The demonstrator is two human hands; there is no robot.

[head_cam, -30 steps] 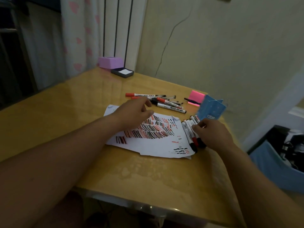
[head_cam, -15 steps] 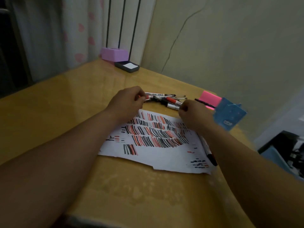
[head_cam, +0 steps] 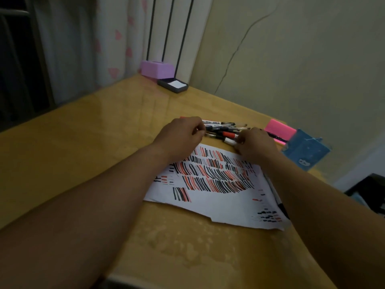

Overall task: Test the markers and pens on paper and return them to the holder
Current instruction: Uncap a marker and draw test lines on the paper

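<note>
At the far edge of the yellow wooden table (head_cam: 104, 142), our right hand (head_cam: 255, 146) pinches a white, red-banded marker (head_cam: 229, 140). Our left hand (head_cam: 180, 136) is curled among loose pens (head_cam: 227, 127); we cannot tell its hold. We should lift only 1.

Dim rm, low light. Glossy yellow-wood desk (head_cam: 83, 142) fills most of the view, soft reflections on top, mottled patch near front edge. Plain cream wall (head_cam: 312, 69) behind & to the right, w/ a thin dark crack (head_cam: 235, 53) running up it. Back corner: white panel w/ black vertical stripes (head_cam: 170, 28), maybe a radiator. Left of it a pale curtain (head_cam: 83, 38) w/ pink hearts, then a dark window area (head_cam: 12, 69) w/ a metal bar. Pink box (head_cam: 157, 68) & dark tray (head_cam: 173, 85) at desk's far corner, just beside each other.
</note>
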